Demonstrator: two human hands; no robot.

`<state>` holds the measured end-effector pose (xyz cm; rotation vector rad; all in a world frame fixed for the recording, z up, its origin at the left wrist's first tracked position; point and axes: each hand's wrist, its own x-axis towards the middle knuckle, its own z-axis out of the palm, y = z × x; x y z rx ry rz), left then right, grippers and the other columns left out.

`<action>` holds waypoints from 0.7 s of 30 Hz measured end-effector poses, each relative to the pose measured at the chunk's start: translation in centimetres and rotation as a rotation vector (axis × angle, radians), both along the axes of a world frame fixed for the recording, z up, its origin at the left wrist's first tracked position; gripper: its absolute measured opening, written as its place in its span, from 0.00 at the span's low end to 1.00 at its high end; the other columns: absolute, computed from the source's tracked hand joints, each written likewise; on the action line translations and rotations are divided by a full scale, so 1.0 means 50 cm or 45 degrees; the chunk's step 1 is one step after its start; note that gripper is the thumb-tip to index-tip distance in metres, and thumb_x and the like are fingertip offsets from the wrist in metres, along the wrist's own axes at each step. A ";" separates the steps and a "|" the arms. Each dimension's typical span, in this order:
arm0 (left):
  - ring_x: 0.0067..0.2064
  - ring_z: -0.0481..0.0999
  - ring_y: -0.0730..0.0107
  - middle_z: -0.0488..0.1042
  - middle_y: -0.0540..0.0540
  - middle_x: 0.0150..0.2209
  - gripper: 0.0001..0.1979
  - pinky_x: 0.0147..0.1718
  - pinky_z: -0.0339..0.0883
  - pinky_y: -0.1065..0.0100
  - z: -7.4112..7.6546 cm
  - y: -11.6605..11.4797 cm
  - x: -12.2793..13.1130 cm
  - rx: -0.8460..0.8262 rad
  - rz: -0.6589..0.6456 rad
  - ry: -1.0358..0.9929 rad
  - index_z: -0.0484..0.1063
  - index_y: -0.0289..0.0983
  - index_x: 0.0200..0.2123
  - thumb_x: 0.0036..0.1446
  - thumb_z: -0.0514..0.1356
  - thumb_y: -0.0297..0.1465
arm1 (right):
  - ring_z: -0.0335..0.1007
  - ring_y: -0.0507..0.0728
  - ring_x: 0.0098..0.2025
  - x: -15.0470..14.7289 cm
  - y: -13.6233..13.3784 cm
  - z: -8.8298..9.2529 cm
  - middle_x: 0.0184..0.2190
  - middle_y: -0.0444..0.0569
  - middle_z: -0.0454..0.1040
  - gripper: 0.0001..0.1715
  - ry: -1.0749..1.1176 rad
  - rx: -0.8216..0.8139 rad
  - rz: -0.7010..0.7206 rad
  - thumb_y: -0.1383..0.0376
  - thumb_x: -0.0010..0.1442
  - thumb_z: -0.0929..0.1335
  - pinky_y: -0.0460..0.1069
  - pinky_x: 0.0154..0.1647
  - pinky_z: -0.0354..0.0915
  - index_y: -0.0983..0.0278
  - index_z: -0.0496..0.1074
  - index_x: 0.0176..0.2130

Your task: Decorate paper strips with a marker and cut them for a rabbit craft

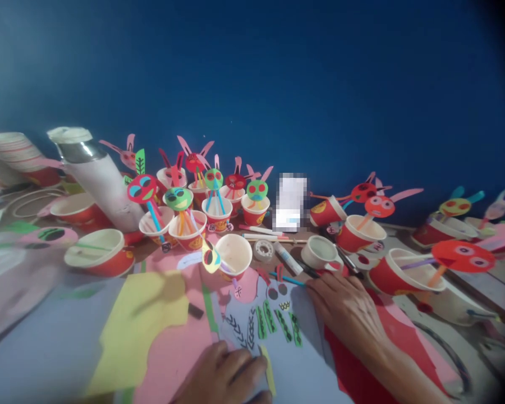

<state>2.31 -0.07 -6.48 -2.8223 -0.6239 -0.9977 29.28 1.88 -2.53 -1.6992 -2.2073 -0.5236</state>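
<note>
My left hand point(225, 373) is at the bottom edge, fingers closed in a pinch on a narrow yellow paper strip point(269, 370). It rests on a pale blue sheet point(278, 336) carrying several green and black leaf-shaped cutouts point(278, 324). My right hand point(347, 308) lies on the sheet's right side, fingers curled downward toward a blue straw point(288, 279) and a pen; I cannot make out whether it grips anything. Just beyond stands a red paper cup point(233, 257) with a yellow paper face on a straw.
Many red paper cups with paper animal faces on straws point(214, 205) line the back against a blue wall. A metal flask point(96, 174) leans at left. A tape roll point(263, 249), glue stick point(288, 258), yellow point(138, 325), pink and red paper sheets cover the table.
</note>
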 end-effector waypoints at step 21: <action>0.42 0.67 0.63 0.66 0.43 0.51 0.11 0.38 0.61 0.60 0.037 -0.007 -0.019 -0.051 -0.154 0.302 0.71 0.37 0.40 0.63 0.51 0.35 | 0.72 0.57 0.28 -0.021 -0.014 0.010 0.25 0.46 0.78 0.16 0.093 0.002 0.115 0.63 0.65 0.62 0.54 0.40 0.54 0.63 0.75 0.30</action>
